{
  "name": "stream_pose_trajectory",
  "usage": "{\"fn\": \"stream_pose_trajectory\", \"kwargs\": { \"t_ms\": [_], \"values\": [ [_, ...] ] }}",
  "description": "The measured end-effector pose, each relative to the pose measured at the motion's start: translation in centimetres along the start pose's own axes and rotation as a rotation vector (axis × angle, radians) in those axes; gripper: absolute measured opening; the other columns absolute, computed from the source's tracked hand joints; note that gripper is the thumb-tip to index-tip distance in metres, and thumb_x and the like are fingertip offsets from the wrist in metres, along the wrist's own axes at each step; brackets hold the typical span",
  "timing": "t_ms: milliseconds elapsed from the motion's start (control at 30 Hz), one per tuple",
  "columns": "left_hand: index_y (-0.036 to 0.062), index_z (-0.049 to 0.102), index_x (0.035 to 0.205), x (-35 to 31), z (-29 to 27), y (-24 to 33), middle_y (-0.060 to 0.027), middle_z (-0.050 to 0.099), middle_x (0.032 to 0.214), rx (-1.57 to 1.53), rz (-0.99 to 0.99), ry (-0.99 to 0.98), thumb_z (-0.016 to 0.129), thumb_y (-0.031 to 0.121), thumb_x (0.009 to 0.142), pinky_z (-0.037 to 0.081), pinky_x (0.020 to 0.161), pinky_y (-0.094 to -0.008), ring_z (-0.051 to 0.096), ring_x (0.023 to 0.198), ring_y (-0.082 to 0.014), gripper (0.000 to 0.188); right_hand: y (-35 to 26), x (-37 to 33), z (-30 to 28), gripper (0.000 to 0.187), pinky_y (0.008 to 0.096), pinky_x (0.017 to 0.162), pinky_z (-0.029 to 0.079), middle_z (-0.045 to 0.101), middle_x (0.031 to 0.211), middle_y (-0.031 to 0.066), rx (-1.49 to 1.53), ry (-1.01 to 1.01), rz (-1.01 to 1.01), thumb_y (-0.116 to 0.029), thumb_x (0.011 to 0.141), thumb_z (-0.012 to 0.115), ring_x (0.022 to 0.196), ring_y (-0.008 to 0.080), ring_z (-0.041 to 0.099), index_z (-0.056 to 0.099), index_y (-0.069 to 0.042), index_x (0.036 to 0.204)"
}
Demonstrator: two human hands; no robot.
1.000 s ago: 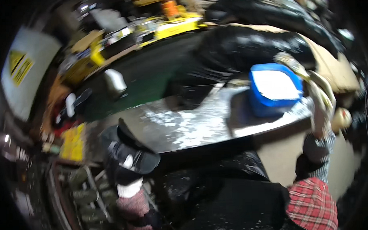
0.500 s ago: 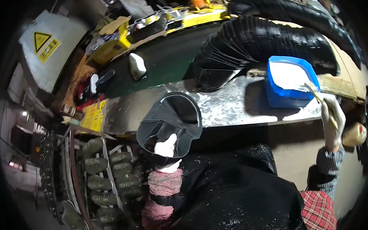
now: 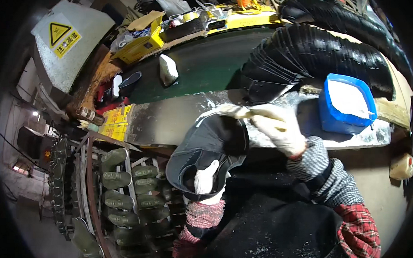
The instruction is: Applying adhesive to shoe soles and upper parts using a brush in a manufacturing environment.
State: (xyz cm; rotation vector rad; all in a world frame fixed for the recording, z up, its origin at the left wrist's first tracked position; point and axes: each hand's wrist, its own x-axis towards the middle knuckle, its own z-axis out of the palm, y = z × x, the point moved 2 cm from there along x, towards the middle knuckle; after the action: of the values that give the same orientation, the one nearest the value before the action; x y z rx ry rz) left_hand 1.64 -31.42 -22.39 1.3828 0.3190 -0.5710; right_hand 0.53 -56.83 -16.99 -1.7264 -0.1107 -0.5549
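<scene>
head view shows the left hand (image 3: 203,179), in a white glove, pushed up inside a dark rubber shoe upper (image 3: 207,151) and closed on its inner edge, holding it over the near edge of the tabletop (image 3: 170,123). the right hand (image 3: 279,131), also gloved, is curled shut around a brush (image 3: 228,111) whose pale tip lies on the top rim of the upper. judging from this, the step in hand is coating the upper's edge with the white paste; the next stroke seems to call for turning the upper on the left hand so an uncoated stretch faces the brush, and a fresh dip once the bristles run dry. the blue tub (image 3: 346,103) of white paste sits toward the right end of the tabletop, near the right hand. behind it a stack of black rubber pieces (image 3: 313,52) crowds the far right side. the middle of the tabletop is smeared but bare, giving room to swing the brush; below the near left edge stands a rack of green boots (image 3: 126,186), close under the upper.
</scene>
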Motion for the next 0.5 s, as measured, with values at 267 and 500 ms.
{"fn": "stream_pose_trajectory", "kwargs": {
  "t_ms": [267,500],
  "values": [
    [0.0055,0.063,0.088,3.1,-2.3,-0.7,-0.0029,0.055,0.056,-0.115,-0.247,-0.186,0.051,0.04,0.101,0.039,0.037,-0.0246,0.048,0.041,-0.0107,0.039,-0.4,-4.3,-2.3,0.021,0.0347,0.081,0.053,0.07,0.098,0.0154,0.031,-0.07,0.11,-0.002,0.087,0.063,0.087,0.0243,0.068,0.068,0.004,0.106],
    [0.0067,0.063,0.086,3.1,3.1,0.1,-0.0034,0.056,0.056,0.193,0.447,-0.589,0.055,0.034,0.099,0.039,0.038,-0.0256,0.049,0.04,-0.0128,0.031,-3.0,2.4,2.3,0.029,0.0354,0.074,0.056,0.069,0.091,0.0148,0.178,-0.268,-0.094,-0.017,0.089,0.068,0.081,0.0293,0.069,0.066,0.0,0.113]
  ]
}}
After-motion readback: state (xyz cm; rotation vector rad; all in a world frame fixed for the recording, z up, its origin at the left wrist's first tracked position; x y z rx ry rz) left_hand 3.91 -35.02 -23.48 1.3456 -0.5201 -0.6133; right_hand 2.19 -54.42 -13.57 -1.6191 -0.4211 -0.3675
